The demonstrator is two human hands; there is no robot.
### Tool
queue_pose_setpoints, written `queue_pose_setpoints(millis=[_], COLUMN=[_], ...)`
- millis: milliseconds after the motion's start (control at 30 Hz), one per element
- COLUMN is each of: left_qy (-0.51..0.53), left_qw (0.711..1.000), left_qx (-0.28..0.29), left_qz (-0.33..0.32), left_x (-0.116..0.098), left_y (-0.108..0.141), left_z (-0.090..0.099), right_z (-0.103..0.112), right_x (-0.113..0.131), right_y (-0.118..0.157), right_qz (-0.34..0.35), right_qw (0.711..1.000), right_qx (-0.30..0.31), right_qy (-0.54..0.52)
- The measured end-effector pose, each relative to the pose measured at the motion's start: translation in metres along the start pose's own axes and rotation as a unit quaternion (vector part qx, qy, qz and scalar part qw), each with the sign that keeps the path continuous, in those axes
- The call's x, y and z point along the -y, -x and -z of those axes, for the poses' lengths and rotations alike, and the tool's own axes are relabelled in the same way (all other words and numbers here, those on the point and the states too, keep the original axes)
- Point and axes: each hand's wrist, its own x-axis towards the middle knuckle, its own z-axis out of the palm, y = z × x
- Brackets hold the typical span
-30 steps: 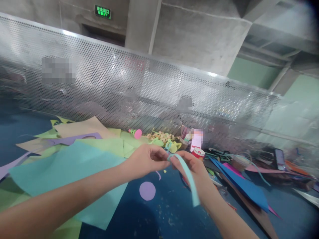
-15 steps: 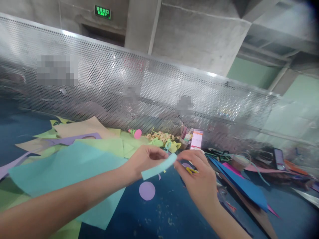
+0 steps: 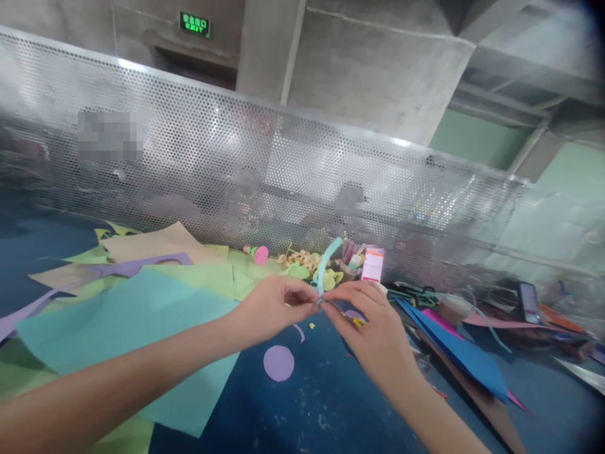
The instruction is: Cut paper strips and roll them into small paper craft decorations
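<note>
A narrow light-blue paper strip [image 3: 326, 263] stands up between my hands, its upper part curving to the right. My left hand [image 3: 278, 299] pinches the strip's lower end with thumb and forefinger. My right hand [image 3: 366, 312] meets it there, fingertips closed on the same end. The folded or gripped bit is too small to make out. Below my hands lies a purple paper disc [image 3: 278, 363] on the dark blue table [image 3: 302, 419]. A thin purple curved scrap [image 3: 300, 333] and something yellow [image 3: 358, 322], partly behind my right hand, are close by.
Large blue-green sheets [image 3: 142, 328] cover the left side, with a peach sheet [image 3: 155, 243] behind. A lit phone [image 3: 373, 263] leans near a pile of small cut pieces [image 3: 307, 260]. Blue sheets [image 3: 460, 350] lie right. A perforated metal screen [image 3: 208, 151] runs along the back.
The blue strip has swung from slanting down-left to standing upright. My hands have come together at its lower end, the right hand moving slightly left.
</note>
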Motion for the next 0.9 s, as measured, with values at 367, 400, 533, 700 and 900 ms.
queue_pose_setpoints(millis=[367, 400, 533, 700, 900], left_qy=[-0.007, 0.01, 0.063, 0.158, 0.228], left_qw=[0.999, 0.999, 0.996, 0.981, 0.961], left_qx=[0.008, 0.016, 0.024, 0.051, 0.031], left_qz=[0.034, 0.039, 0.053, 0.099, 0.156], left_x=[0.005, 0.007, 0.007, 0.003, 0.0], left_y=[0.0, -0.001, -0.005, -0.006, -0.004], left_z=[0.002, 0.002, 0.005, 0.006, 0.004], right_z=[0.002, 0.003, 0.006, 0.0, -0.003], right_x=[-0.004, -0.005, -0.005, -0.006, -0.005], right_y=[-0.001, -0.001, -0.003, -0.002, -0.001], right_qz=[-0.074, -0.09, -0.171, -0.252, -0.241], right_qw=[0.993, 0.989, 0.958, 0.915, 0.914], right_qx=[0.07, 0.084, 0.143, 0.153, 0.1], right_qy=[-0.066, -0.084, -0.183, -0.277, -0.31])
